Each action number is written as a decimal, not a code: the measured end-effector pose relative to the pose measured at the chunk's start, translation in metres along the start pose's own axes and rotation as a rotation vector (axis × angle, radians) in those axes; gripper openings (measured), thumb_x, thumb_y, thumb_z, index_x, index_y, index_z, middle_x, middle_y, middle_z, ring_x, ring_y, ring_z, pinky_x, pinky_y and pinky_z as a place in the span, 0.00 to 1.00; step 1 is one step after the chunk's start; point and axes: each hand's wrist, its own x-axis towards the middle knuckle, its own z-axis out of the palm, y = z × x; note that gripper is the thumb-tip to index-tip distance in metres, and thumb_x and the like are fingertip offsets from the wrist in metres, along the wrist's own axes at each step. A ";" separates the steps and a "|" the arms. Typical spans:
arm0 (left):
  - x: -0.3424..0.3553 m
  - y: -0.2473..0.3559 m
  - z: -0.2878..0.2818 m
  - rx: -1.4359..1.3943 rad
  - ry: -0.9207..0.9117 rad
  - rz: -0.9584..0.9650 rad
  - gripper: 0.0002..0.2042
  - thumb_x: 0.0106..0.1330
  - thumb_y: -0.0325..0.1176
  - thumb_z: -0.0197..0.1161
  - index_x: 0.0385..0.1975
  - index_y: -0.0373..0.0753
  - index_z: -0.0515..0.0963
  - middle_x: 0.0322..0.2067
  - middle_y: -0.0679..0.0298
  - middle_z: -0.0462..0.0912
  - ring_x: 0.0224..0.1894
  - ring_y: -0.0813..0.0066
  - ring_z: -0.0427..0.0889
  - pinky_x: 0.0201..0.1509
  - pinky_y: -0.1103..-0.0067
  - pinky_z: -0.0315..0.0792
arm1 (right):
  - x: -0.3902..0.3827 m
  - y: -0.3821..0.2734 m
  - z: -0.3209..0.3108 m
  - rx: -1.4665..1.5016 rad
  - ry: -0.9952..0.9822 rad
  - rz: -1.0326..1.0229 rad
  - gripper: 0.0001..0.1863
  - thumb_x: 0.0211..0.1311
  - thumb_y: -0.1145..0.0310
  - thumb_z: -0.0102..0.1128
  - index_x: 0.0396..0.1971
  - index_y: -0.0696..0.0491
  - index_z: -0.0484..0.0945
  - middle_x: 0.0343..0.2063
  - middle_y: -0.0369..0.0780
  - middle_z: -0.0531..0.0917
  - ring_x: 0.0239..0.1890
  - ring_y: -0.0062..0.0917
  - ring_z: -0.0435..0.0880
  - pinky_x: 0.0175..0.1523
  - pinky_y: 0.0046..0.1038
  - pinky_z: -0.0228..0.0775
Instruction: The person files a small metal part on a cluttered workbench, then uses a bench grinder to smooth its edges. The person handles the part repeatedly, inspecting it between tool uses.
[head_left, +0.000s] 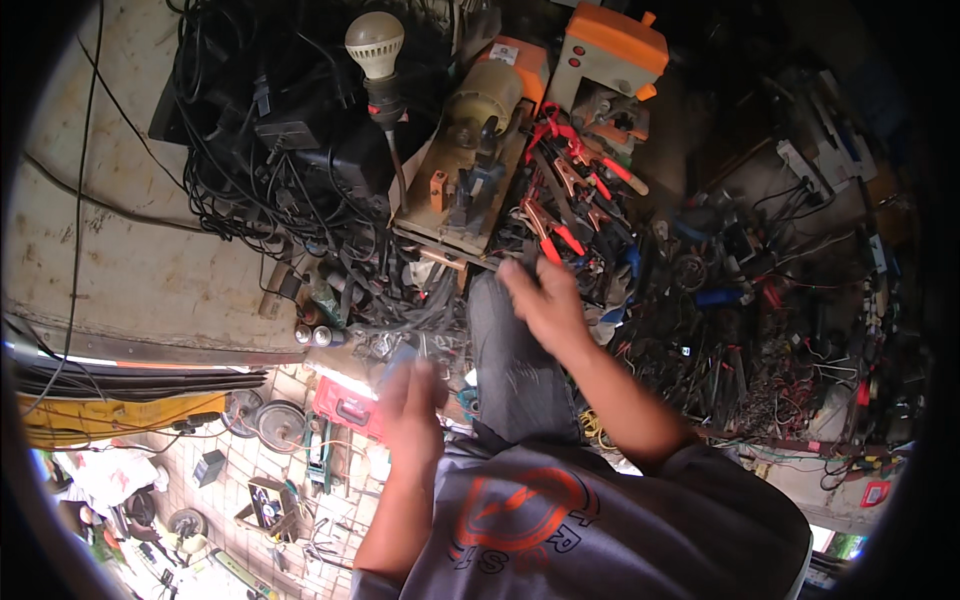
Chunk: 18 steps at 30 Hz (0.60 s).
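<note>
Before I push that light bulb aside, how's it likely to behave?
The light bulb would probably sway, since it sits on a thin stem. It may be apt to tip, being much wider than that stem. Smooth and rounded on top, it could feel slippery and perhaps crack if knocked, though its material is unclear.

Looks steeply down from the person's own head, close above the shirt (pixel 680 530) at the lower edge, and faces forward past left hand (pixel 410 395) and right hand (pixel 545 300) toward the bulb (pixel 375 45). Reaches wide, from tiled floor (pixel 235 480) at lower left to tangled wires (pixel 750 412) at right.
</note>
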 end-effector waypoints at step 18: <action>0.180 -0.039 0.050 0.149 -0.081 0.121 0.15 0.73 0.36 0.51 0.28 0.31 0.76 0.27 0.64 0.81 0.31 0.79 0.75 0.41 0.80 0.69 | 0.137 -0.024 0.008 -0.726 -0.272 -0.652 0.11 0.60 0.64 0.61 0.33 0.58 0.77 0.32 0.44 0.80 0.36 0.47 0.80 0.40 0.39 0.72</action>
